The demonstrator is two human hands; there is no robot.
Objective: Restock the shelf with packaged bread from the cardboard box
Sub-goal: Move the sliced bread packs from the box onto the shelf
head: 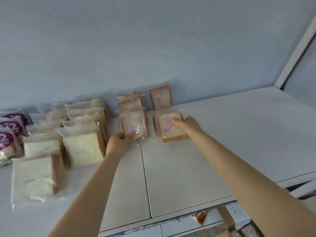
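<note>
1. The left hand pinches the lower left corner of a pink-swirl bread pack, thumb on its face. The pack stands upright on the shelf.
2. The right hand grips the right edge of a second swirl pack, which tilts back just right of the first.
3. Five swirl packs appear in all: three in the left row and two in the right, where the rear pack leans on the back wall.
4. Further left stand white bread packs in two rows, too blurred to count, then three purple-labelled packs.
5. A red-printed wrapper shows below the shelf's front lip.
</note>
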